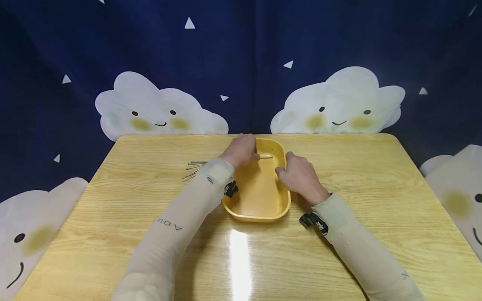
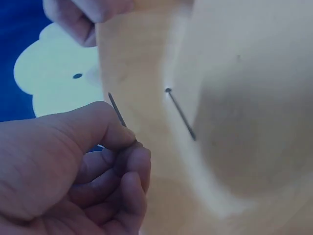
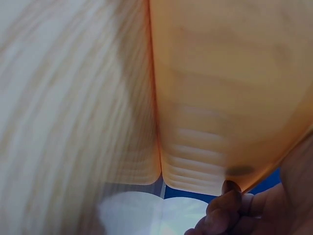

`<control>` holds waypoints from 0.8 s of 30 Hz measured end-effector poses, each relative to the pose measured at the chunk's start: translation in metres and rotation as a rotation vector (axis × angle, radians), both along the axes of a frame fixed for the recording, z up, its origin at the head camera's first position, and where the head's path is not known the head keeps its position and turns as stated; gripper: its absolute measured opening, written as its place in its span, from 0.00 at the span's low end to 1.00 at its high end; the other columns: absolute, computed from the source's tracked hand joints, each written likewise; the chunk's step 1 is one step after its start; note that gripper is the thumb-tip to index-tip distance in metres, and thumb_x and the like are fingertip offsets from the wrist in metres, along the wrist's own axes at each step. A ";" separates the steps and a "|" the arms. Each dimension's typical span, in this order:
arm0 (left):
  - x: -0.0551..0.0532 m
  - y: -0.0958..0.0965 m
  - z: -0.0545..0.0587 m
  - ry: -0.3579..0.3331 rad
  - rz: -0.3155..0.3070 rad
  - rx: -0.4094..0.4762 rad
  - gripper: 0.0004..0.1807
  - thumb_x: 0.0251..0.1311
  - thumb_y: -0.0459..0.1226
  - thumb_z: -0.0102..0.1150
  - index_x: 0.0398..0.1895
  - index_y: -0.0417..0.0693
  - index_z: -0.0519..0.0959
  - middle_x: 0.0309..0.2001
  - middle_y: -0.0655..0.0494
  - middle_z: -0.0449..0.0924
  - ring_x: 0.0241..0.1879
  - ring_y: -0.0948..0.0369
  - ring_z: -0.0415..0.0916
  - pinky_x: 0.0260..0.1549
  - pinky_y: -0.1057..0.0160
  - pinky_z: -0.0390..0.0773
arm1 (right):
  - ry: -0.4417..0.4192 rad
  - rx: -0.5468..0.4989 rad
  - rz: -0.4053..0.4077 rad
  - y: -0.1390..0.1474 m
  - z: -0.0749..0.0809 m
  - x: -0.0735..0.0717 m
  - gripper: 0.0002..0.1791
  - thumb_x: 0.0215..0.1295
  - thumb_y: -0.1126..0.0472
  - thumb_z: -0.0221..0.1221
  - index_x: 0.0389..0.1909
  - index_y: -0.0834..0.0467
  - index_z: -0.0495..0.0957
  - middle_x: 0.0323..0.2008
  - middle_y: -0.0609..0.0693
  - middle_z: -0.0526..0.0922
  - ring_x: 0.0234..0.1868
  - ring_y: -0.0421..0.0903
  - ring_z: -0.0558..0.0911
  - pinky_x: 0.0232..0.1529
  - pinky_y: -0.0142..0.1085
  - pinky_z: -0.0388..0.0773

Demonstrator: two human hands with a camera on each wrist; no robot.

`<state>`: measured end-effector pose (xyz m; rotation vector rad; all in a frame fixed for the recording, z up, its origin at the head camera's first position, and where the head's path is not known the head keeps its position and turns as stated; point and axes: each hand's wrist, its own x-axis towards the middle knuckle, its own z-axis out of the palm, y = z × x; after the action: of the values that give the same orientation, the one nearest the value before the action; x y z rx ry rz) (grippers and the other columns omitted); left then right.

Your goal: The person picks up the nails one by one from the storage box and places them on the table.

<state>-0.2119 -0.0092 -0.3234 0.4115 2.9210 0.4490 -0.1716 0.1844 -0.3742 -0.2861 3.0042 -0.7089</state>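
Note:
My left hand (image 1: 242, 149) is over the far left part of a yellow plastic bin (image 1: 257, 218). Between its thumb and index finger it pinches a thin metal nail (image 2: 116, 108), whose pointed end sticks out past the thumb in the left wrist view. Another nail (image 2: 181, 116) lies inside the bin, its head toward the bin's wall. My right hand (image 1: 301, 175) grips the bin's right rim, thumb on the inner side and fingers outside. In the right wrist view its fingertips (image 3: 222, 213) show by the bin's outer wall.
Several loose nails (image 1: 193, 169) lie on the wooden table (image 1: 339, 251) left of the bin, partly hidden by the left forearm. Behind the table's far edge hangs a dark blue curtain (image 1: 241, 50) with cloud prints.

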 end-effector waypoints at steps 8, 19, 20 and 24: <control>0.002 -0.010 0.011 0.014 0.001 0.074 0.14 0.62 0.34 0.63 0.17 0.48 0.79 0.18 0.60 0.68 0.21 0.63 0.64 0.23 0.68 0.62 | -0.014 0.009 -0.006 0.004 -0.003 0.000 0.20 0.68 0.50 0.52 0.47 0.64 0.73 0.38 0.63 0.82 0.36 0.59 0.81 0.36 0.49 0.76; 0.013 -0.031 0.021 0.134 -0.029 0.149 0.08 0.59 0.33 0.60 0.23 0.47 0.85 0.23 0.59 0.78 0.26 0.61 0.72 0.28 0.67 0.68 | -0.002 0.004 0.015 0.004 -0.003 0.000 0.21 0.69 0.50 0.52 0.47 0.66 0.73 0.39 0.65 0.83 0.36 0.60 0.81 0.37 0.50 0.77; 0.014 -0.033 0.021 0.146 -0.037 0.150 0.08 0.58 0.33 0.59 0.24 0.47 0.85 0.23 0.59 0.79 0.26 0.61 0.72 0.27 0.68 0.68 | 0.000 0.004 0.015 0.004 -0.002 0.000 0.21 0.69 0.50 0.52 0.47 0.66 0.73 0.38 0.65 0.82 0.36 0.60 0.81 0.37 0.50 0.77; 0.021 -0.041 0.025 0.168 -0.057 0.186 0.07 0.59 0.33 0.58 0.28 0.47 0.86 0.26 0.57 0.82 0.25 0.62 0.72 0.27 0.68 0.69 | 0.007 0.006 0.019 0.002 -0.001 0.000 0.20 0.68 0.50 0.52 0.46 0.65 0.73 0.36 0.64 0.82 0.35 0.59 0.80 0.35 0.49 0.76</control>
<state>-0.1911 -0.0502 -0.2981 0.5827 3.0289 0.7134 -0.1713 0.1862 -0.3748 -0.3174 3.0053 -0.6987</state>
